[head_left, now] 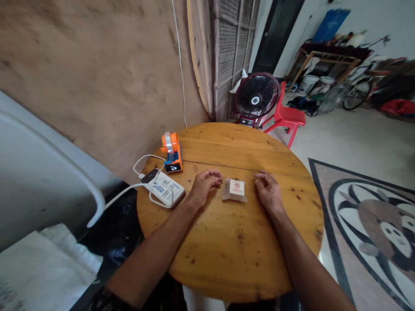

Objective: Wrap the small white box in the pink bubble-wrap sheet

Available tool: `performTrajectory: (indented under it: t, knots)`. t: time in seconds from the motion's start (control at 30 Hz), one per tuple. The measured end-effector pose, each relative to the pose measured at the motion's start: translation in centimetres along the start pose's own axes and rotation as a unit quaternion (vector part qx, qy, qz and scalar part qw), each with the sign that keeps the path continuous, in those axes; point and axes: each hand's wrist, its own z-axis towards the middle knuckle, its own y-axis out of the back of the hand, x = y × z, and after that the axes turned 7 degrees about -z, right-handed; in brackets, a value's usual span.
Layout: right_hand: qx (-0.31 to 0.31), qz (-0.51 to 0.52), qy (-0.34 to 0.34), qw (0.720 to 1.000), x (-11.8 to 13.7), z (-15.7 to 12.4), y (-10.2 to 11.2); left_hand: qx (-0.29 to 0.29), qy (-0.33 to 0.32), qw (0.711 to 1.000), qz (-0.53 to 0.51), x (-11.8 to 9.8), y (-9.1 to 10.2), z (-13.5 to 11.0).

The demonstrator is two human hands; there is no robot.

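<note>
A small see-through packet (230,196) with a white label printed in red lies on the round wooden table (240,255). My left hand (204,186) rests on its edge just left of the packet, fingers loosely bent and holding nothing. On the other side, a little apart from the packet, my right hand (269,190) lies on the wood with its fingers loosely curled, slightly apart and bare. Neither hand visibly touches the packet.
Left on the table are a white power bank (167,192) with a cable and an orange tape dispenser (173,151). Beyond the table stand a dark red fan (256,100) and a red chair (290,115). A wall (97,86) borders the left.
</note>
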Motion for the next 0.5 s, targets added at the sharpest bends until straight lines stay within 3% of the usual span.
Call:
performTrajectory:
  t: [0.1,0.2,0.27,0.37,0.4,0.5]
  knots:
    - [0.004,0.023,-0.018,1.000,0.2,-0.1,0.3,0.002,0.002,1.000,0.010,-0.1,-0.1,-0.1]
    - [-0.002,0.078,-0.081,0.994,1.1,-0.6,1.6,0.004,0.004,1.000,0.019,-0.3,-0.2,-0.2]
    - [-0.007,0.109,-0.124,0.986,2.4,-1.5,3.5,0.005,0.003,1.000,0.020,-0.4,-0.2,-0.3]
    - [-0.012,0.112,-0.086,0.990,5.1,-4.3,7.5,0.006,0.005,1.000,0.018,-0.4,-0.3,-0.4]
    - [-0.026,0.107,-0.076,0.991,5.9,-5.7,9.0,0.005,0.005,1.000,0.018,-0.4,-0.3,-0.4]
    - [-0.171,0.041,-0.082,0.981,7.2,-11.3,13.2,-0.002,0.007,1.000,0.023,-0.4,-0.4,-0.4]
